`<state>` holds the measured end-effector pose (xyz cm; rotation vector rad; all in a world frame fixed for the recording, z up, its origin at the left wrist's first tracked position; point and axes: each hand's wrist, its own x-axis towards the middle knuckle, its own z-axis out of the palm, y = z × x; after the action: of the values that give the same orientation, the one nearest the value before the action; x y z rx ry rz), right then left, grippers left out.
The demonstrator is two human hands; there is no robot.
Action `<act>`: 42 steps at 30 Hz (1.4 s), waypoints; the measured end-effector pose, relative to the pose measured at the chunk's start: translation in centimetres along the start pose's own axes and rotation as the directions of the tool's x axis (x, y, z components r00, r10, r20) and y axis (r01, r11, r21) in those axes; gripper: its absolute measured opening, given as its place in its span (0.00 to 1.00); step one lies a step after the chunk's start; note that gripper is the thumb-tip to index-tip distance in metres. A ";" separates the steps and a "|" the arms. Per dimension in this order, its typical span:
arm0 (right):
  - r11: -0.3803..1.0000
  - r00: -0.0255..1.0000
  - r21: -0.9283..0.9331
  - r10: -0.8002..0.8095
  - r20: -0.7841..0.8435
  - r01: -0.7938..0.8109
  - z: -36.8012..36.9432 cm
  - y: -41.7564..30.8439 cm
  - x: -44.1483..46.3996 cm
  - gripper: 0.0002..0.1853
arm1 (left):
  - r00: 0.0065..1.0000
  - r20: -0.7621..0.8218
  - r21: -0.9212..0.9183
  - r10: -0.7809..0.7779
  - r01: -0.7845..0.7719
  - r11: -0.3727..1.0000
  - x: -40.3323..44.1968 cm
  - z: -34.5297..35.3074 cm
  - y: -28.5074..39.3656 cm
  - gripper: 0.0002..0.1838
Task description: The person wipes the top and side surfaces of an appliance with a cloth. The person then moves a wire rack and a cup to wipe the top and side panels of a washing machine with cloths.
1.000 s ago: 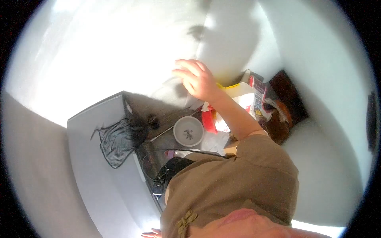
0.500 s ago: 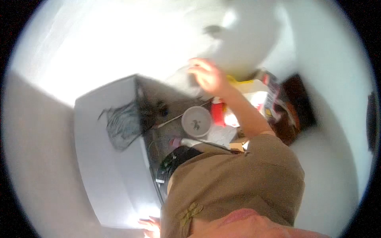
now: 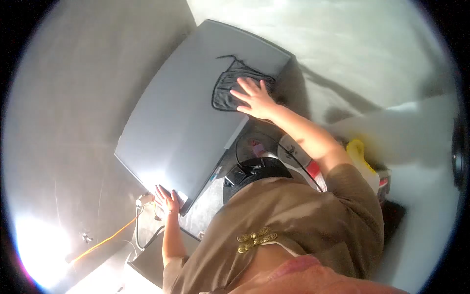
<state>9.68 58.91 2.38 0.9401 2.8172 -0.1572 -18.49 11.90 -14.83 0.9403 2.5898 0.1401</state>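
Note:
My right hand (image 3: 255, 99) lies spread on a dark cloth (image 3: 227, 93) with black edging and a thin loose strap. The cloth rests on the flat top of a large grey box-like appliance (image 3: 181, 122), near its far right edge. My left hand (image 3: 167, 199) touches the near left corner of the same top, fingers apart and nothing held. Part of the cloth is hidden under my right hand.
Right of the appliance are a pale round bucket (image 3: 293, 149) and a yellow-topped container (image 3: 356, 147). A black cable (image 3: 308, 172) loops near my waist. An orange cord (image 3: 110, 237) runs at lower left. Walls rise behind.
My right hand has come from the air beside the appliance onto the cloth. My left hand stays at the appliance's near corner. The view has turned, showing more of the left side.

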 end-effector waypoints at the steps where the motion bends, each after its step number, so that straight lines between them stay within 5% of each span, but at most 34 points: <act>1: 0.999 1.000 -0.016 -0.029 -0.005 0.029 2.4 0.5 1.4 0.34 | 0.999 0.006 -0.034 -0.032 0.032 0.999 -0.5 -0.7 1.0 0.41; 7: 0.999 0.986 -0.029 -0.019 -0.169 0.014 8.8 4.4 3.0 0.34 | 0.953 -0.222 -0.351 -0.205 0.118 0.929 -0.9 2.2 3.9 0.37; 17: 0.961 0.941 -0.042 0.258 -0.220 -0.273 4.5 15.4 5.0 0.32 | 0.806 -0.179 -0.151 -0.564 0.544 0.825 0.9 1.4 7.2 0.40; 23: 0.905 0.849 0.005 0.401 -0.342 -0.426 4.9 20.7 10.0 0.30 | 0.783 -0.194 -0.046 -0.591 0.595 0.802 1.9 2.6 7.0 0.39; 29: 0.776 0.749 0.025 0.616 -0.243 -0.630 3.2 18.7 14.0 0.32 | 0.783 -0.204 -0.019 -0.587 0.597 0.802 1.6 2.3 7.3 0.38; 42: 0.958 0.910 -0.005 0.270 -0.314 -0.286 4.4 9.0 14.1 0.31 | 0.778 -0.225 -0.056 -0.587 0.591 0.805 1.4 1.9 6.7 0.38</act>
<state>4.57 73.63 -5.00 1.4553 2.8966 0.1104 -14.76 17.87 -15.54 0.0697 2.9710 0.0553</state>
